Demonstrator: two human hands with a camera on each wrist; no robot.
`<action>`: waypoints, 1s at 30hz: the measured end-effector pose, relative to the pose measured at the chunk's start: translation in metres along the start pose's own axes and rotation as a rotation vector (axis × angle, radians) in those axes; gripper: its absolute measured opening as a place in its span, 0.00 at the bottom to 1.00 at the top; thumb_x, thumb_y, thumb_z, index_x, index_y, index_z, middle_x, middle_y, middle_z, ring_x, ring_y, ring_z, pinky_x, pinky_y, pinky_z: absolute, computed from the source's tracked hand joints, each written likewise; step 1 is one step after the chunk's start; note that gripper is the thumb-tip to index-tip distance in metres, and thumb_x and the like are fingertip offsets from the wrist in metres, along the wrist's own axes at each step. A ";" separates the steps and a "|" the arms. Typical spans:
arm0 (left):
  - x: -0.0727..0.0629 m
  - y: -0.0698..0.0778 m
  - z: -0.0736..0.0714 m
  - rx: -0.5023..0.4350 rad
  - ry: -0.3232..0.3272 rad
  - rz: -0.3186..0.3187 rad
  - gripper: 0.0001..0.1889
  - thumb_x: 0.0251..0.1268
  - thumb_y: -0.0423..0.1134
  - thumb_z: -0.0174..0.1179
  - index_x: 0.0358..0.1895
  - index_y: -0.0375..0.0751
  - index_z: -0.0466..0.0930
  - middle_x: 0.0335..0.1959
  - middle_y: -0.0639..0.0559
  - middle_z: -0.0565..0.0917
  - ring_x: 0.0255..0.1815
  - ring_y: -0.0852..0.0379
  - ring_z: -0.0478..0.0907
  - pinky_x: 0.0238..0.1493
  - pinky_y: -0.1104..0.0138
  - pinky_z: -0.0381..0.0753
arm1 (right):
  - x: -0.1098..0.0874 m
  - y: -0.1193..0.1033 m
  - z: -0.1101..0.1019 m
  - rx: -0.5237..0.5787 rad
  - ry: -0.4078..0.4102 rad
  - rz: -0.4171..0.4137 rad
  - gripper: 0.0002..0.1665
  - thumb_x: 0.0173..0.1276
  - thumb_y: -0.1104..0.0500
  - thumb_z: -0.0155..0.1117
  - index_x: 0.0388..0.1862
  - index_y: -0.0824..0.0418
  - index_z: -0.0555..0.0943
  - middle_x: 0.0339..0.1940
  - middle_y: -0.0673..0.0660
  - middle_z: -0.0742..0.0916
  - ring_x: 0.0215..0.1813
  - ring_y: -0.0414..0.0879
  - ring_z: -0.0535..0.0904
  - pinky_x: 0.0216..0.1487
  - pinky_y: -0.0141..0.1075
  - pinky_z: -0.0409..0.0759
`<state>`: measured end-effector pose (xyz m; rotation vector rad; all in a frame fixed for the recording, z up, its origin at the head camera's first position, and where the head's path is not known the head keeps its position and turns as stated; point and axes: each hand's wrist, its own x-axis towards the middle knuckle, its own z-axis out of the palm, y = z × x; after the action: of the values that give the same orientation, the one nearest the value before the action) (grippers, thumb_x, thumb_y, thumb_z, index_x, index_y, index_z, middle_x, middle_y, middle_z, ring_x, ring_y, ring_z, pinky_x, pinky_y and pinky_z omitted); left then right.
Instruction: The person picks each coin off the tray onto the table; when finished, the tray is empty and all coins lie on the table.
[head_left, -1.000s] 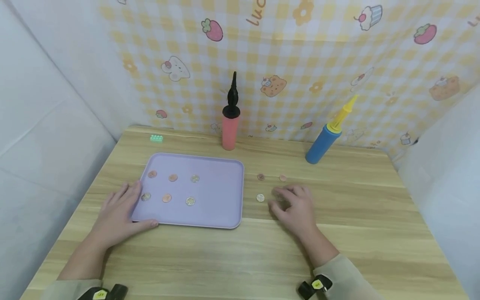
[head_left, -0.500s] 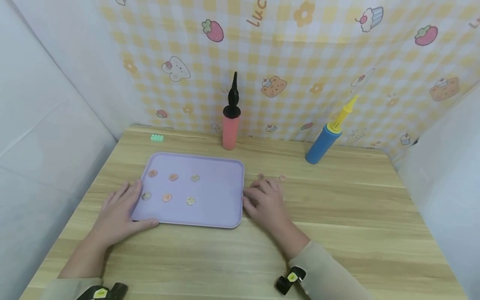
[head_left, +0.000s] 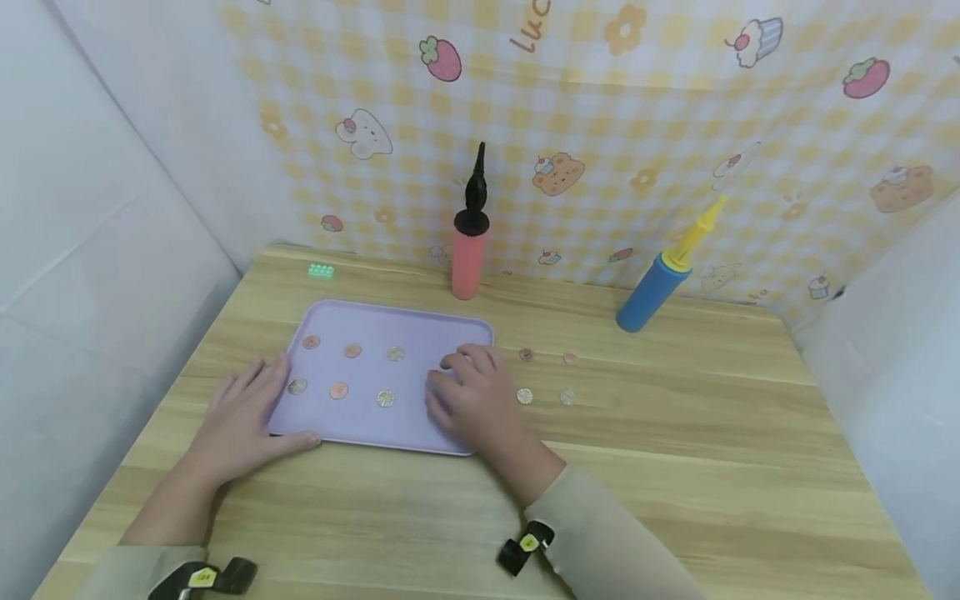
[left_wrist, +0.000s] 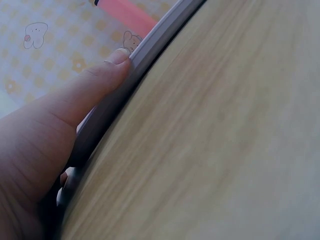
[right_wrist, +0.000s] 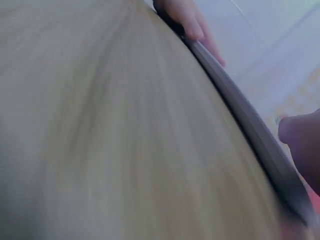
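Observation:
A lilac tray (head_left: 420, 442) lies on the wooden table, with several copper- and silver-coloured coins in two rows, among them a silver coin (head_left: 385, 398) and a copper coin (head_left: 339, 390). My left hand (head_left: 236, 425) rests at the tray's left end, thumb (left_wrist: 107, 75) along its near edge and fingers spread at the side. My right hand (head_left: 472, 400) is over the tray's right part, fingers bent and pointing left, thumb and forefinger close together. I cannot tell whether a coin is between its fingertips. Right of the tray lie several more coins, including a silver coin (head_left: 524, 397).
A pink hand pump (head_left: 467, 267) with a black nozzle stands behind the tray. A blue and yellow hand pump (head_left: 651, 292) leans at the back right. A small mint-green toy brick (head_left: 321, 271) lies at the back left. A checked cloth (head_left: 600, 108) hangs behind the table.
My right hand has moved left from the coins on the table, past the tray's right rim, to over the tray. A silver coin it covered now shows. My left hand stays at the tray.

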<state>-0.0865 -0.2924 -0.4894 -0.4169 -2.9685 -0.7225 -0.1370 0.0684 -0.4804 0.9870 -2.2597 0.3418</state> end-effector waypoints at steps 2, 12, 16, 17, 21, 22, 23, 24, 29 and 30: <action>0.000 0.000 0.000 0.000 -0.002 -0.002 0.70 0.52 0.67 0.78 0.86 0.28 0.45 0.84 0.28 0.57 0.85 0.25 0.44 0.81 0.34 0.29 | 0.007 -0.010 0.004 -0.002 -0.034 -0.012 0.09 0.71 0.49 0.68 0.40 0.49 0.92 0.46 0.50 0.89 0.57 0.52 0.81 0.62 0.48 0.77; 0.001 -0.005 0.004 0.008 0.021 0.019 0.70 0.53 0.67 0.77 0.86 0.29 0.46 0.83 0.28 0.58 0.84 0.24 0.46 0.81 0.35 0.29 | 0.026 -0.043 0.030 0.102 -0.239 0.077 0.15 0.70 0.39 0.73 0.44 0.45 0.94 0.44 0.46 0.89 0.51 0.44 0.81 0.52 0.39 0.80; 0.001 -0.004 0.002 0.011 0.023 0.022 0.70 0.52 0.67 0.78 0.86 0.29 0.46 0.83 0.28 0.58 0.83 0.23 0.47 0.81 0.34 0.30 | 0.025 -0.043 0.034 0.261 -0.294 0.227 0.12 0.68 0.42 0.78 0.44 0.44 0.94 0.46 0.45 0.87 0.53 0.43 0.79 0.56 0.38 0.78; 0.001 -0.004 0.002 0.010 0.023 0.022 0.70 0.52 0.67 0.78 0.86 0.29 0.46 0.83 0.28 0.58 0.83 0.23 0.47 0.81 0.34 0.31 | 0.025 -0.042 0.034 0.315 -0.301 0.265 0.10 0.67 0.44 0.79 0.43 0.44 0.94 0.46 0.45 0.86 0.53 0.43 0.78 0.57 0.38 0.77; 0.001 -0.003 0.001 0.010 0.023 0.021 0.70 0.52 0.67 0.78 0.86 0.28 0.46 0.83 0.28 0.58 0.83 0.23 0.47 0.81 0.34 0.30 | 0.027 -0.039 0.032 0.419 -0.343 0.350 0.10 0.66 0.47 0.81 0.45 0.45 0.94 0.48 0.46 0.85 0.55 0.45 0.76 0.61 0.40 0.74; 0.002 -0.002 0.000 0.011 0.022 0.021 0.70 0.52 0.67 0.78 0.86 0.28 0.46 0.83 0.28 0.58 0.83 0.23 0.47 0.81 0.34 0.30 | 0.028 -0.039 0.031 0.413 -0.354 0.349 0.11 0.67 0.47 0.80 0.46 0.45 0.94 0.49 0.46 0.85 0.56 0.45 0.76 0.61 0.41 0.74; 0.002 -0.002 0.000 0.011 0.021 0.022 0.70 0.52 0.67 0.78 0.86 0.28 0.46 0.83 0.28 0.58 0.83 0.23 0.47 0.81 0.34 0.30 | 0.028 -0.039 0.031 0.407 -0.364 0.349 0.11 0.67 0.47 0.80 0.47 0.45 0.94 0.49 0.46 0.85 0.56 0.45 0.76 0.61 0.41 0.74; 0.002 -0.002 -0.001 0.011 0.020 0.022 0.70 0.52 0.67 0.78 0.86 0.28 0.46 0.83 0.28 0.58 0.84 0.23 0.47 0.81 0.34 0.30 | 0.029 -0.039 0.030 0.402 -0.374 0.349 0.11 0.67 0.46 0.80 0.47 0.45 0.94 0.49 0.46 0.85 0.56 0.45 0.76 0.62 0.41 0.74; 0.001 -0.003 0.000 0.008 0.015 0.024 0.70 0.53 0.67 0.78 0.86 0.29 0.45 0.84 0.28 0.57 0.84 0.23 0.45 0.82 0.36 0.28 | 0.030 -0.038 0.028 0.422 -0.425 0.373 0.07 0.66 0.46 0.81 0.41 0.44 0.93 0.50 0.45 0.84 0.59 0.45 0.75 0.66 0.42 0.72; 0.001 -0.003 0.001 0.007 0.014 0.025 0.70 0.53 0.67 0.77 0.86 0.29 0.45 0.84 0.28 0.57 0.84 0.24 0.45 0.82 0.36 0.27 | 0.030 -0.037 0.027 0.429 -0.438 0.377 0.07 0.65 0.46 0.81 0.40 0.44 0.93 0.51 0.45 0.84 0.60 0.45 0.74 0.68 0.43 0.71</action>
<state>-0.0882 -0.2943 -0.4917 -0.4452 -2.9463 -0.7087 -0.1378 0.0135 -0.4822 0.8980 -2.8530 0.8756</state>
